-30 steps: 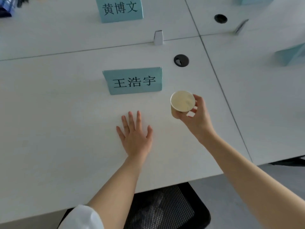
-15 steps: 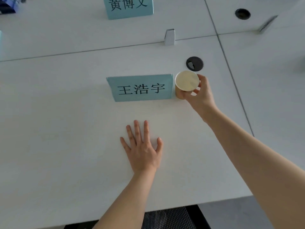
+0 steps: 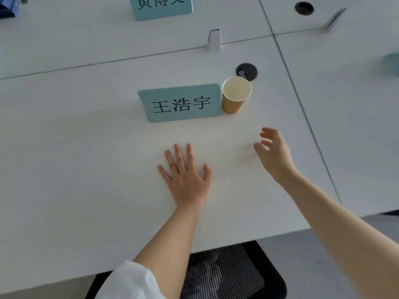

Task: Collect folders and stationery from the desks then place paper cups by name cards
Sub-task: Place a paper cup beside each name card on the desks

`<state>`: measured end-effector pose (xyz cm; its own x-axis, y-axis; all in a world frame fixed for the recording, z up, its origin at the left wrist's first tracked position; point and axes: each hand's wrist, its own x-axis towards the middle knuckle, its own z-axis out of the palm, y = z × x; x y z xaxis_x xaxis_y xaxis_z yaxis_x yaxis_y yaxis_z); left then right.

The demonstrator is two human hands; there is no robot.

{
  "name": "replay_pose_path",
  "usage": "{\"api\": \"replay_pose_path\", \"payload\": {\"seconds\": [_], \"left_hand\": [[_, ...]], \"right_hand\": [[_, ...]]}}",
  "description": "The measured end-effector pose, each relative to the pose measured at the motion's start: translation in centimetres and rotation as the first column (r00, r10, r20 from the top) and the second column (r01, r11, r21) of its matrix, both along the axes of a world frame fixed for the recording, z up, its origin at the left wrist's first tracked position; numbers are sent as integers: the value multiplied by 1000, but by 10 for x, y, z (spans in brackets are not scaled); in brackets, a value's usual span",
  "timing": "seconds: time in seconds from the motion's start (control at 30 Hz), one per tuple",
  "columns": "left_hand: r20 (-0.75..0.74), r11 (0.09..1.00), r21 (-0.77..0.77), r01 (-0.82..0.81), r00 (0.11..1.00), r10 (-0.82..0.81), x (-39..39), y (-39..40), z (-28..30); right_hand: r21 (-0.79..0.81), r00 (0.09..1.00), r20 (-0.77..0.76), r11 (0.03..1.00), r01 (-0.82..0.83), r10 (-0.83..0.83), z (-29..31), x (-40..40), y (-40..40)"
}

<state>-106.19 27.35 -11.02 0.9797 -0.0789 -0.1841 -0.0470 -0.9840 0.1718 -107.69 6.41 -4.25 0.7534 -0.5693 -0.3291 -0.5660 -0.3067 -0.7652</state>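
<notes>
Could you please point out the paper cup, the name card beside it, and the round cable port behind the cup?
paper cup [image 3: 233,105]: head view, on its brown side wall.
name card [image 3: 180,103]: head view, on its printed front face.
cable port [image 3: 246,70]: head view, on its black cover.

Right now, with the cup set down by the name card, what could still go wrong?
1. The paper cup stands upright right against the name card's right edge; a nudge to the card could tip it, since it looks light.
2. The right hand, open and close in front of the cup, could clip it on a careless move.
3. The cable hole sits just behind the cup, so pushing the cup back risks an uneven footing.
</notes>
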Motion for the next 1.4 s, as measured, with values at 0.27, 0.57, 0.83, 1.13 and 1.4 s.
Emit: {"api": "replay_pose_path", "payload": {"seconds": [0.27, 0.57, 0.83, 1.13, 1.4], "left_hand": [[-251, 994, 92, 58, 967, -33, 0, -18, 35], [-219, 975, -10, 222, 951, -219, -115, -108, 82], [-161, 909, -402, 110, 969, -189, -275, -262, 123], [-127, 850, -477, 221, 940, -316, -380, -385, 133], [-131, 850, -488, 197, 947, -295, -361, -497, 115]], "right_hand": [[58, 994, -87, 996, 69, -64, 21, -141, 8], [85, 974, -74, 972, 219, -213, 56, -289, -50], [80, 962, 20, 960, 270, -272, 99, -427, -161], [26, 929, 75, 932, 363, -364, 111, -501, -277], [35, 944, 51, 945, 326, -327, 113, -483, -395]]}}
